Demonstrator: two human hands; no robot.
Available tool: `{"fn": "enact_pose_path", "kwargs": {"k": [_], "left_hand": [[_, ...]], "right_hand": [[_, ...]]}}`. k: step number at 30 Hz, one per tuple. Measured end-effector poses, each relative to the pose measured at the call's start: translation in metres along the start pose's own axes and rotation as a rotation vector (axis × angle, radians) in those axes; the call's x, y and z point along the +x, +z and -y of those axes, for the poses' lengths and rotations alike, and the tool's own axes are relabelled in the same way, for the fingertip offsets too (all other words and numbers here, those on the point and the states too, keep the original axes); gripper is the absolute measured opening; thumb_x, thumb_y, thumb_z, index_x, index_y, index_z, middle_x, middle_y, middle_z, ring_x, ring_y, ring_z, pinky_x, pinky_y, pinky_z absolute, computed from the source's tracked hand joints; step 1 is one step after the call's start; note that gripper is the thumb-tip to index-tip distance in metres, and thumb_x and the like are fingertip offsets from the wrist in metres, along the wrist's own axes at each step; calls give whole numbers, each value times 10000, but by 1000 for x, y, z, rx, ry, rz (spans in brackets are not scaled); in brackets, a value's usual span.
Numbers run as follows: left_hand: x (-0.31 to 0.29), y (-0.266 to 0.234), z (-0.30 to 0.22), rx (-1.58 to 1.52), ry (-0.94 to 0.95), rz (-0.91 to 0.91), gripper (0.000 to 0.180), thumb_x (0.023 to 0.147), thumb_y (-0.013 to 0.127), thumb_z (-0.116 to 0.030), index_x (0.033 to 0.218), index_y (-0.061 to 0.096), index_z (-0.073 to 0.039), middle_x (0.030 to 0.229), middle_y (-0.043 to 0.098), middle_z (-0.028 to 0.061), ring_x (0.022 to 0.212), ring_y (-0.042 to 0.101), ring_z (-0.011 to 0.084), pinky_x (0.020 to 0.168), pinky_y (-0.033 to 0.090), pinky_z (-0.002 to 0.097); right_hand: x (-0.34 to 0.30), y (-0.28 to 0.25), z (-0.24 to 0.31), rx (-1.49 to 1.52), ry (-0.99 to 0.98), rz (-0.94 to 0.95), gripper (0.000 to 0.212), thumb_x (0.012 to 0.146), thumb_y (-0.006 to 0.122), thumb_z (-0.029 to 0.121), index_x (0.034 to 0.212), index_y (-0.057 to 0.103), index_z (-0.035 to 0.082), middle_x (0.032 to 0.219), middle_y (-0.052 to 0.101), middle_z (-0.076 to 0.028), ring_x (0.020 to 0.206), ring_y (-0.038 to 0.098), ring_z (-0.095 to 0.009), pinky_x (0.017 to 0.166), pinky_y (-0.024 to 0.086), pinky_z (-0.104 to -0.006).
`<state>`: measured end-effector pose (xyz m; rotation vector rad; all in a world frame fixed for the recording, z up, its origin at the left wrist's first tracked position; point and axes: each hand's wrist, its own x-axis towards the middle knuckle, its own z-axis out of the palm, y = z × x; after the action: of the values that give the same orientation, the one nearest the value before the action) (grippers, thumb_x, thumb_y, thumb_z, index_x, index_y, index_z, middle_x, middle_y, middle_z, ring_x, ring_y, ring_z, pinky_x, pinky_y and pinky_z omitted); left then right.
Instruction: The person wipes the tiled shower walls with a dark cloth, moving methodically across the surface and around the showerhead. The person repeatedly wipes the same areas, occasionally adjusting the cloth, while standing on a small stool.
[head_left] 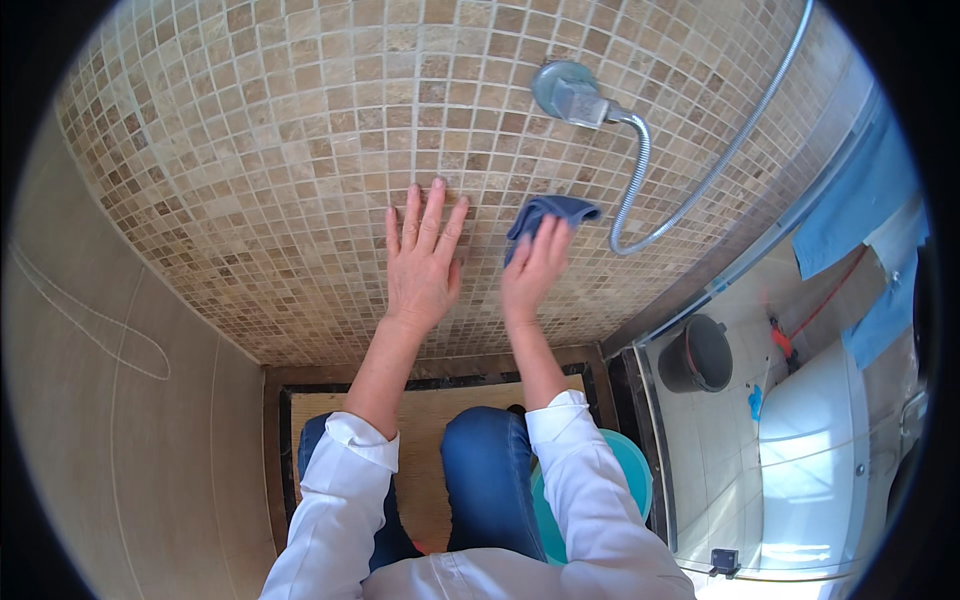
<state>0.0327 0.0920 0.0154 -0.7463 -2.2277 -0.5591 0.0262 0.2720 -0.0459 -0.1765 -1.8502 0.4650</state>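
Note:
My left hand (pixel 424 262) lies flat against the beige and brown mosaic tile wall (pixel 330 170), its fingers spread and nothing in them. To its right, my right hand (pixel 537 265) presses a dark blue cloth (pixel 556 208) to the same tiles. The cloth is bunched and folded, its upper part sticking out past my fingertips; what lies under the palm is hidden. Above the cloth, a chrome shower fitting (pixel 572 95) juts from the wall, with a metal shower hose (pixel 640 190) looping down from it to the right of my hand.
A turquoise basin (pixel 628 468) stands by my right knee, partly behind my sleeve. Past the glass edge on the right are a dark bucket (pixel 697 355), a white tub or fixture (pixel 815 450) and hanging blue cloths (pixel 860 215). A cord (pixel 90 315) hangs along the left wall.

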Motion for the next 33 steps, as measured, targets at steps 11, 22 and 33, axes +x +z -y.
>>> {"fn": "enact_pose_path", "kwargs": {"k": [11,22,33], "left_hand": [[15,-14,5,-122,81,-164,787,830,664,5,1565,447,-178,1636,385,141,1527,327,383,1215,287,560],[25,-39,5,-252,225,-339,629,801,625,43,1413,597,-97,1458,557,178,1355,518,416,1122,418,541],[21,-15,33,-404,286,-169,513,928,655,-117,1423,542,-44,1530,496,171,1442,450,389,1182,403,479]], "right_hand": [[39,21,65,-5,-140,-3,519,1048,465,144,1529,412,-44,1611,326,-313,1510,304,-472,1189,270,-539],[81,2,96,116,-104,10,468,1046,500,204,1463,506,-8,1511,492,-224,1416,414,-413,1130,326,-516],[29,11,63,34,-612,48,233,935,641,188,1115,766,112,1378,655,-20,1432,459,-306,1100,326,-462]]}}
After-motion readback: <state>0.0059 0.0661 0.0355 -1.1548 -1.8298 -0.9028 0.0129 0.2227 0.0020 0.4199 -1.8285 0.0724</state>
